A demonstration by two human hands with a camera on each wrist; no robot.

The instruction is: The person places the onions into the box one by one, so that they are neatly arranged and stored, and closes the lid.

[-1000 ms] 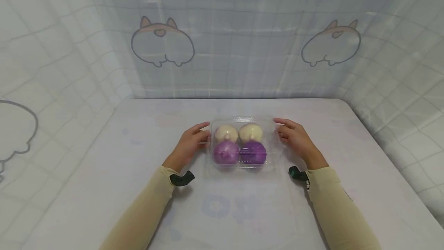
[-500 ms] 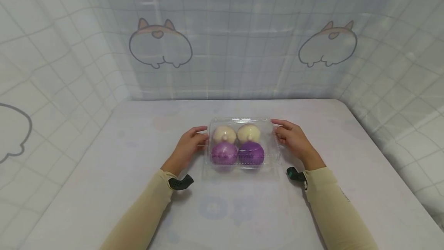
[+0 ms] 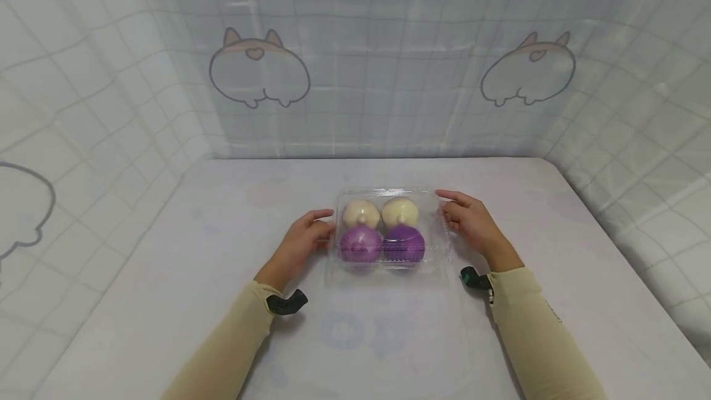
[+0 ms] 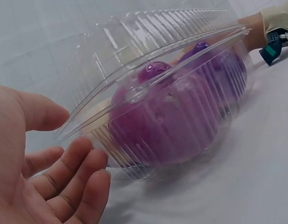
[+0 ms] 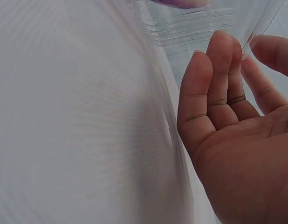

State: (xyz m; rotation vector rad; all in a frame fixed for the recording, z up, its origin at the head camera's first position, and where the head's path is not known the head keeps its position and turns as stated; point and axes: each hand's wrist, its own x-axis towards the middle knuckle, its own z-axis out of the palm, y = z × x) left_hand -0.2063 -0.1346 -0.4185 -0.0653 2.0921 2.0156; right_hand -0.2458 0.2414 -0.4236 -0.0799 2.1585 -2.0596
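Now both hands by clear box (image 3: 387, 233), mid surface (image 3: 166, 301). Left hand (image 3: 300, 242) loose, wide, fingers beside box's left wall, holding nothing. Right hand (image 3: 472, 222) also loose at right edge, fingertips at rim. Best: hold both sides evenly, gently; thin plastic bends. Lid down. Inside: near, two purple buns (image 3: 382, 244); far, two cream buns (image 3: 380, 213).

2 purple buns (image 3: 382, 244), 2 cream buns (image 3: 380, 212)

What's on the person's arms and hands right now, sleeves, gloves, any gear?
Both hands are bare, left hand and right hand. Long beige sleeves reach the wrists. A small dark wrist-mounted device sits at each cuff; the right one looks dark green.
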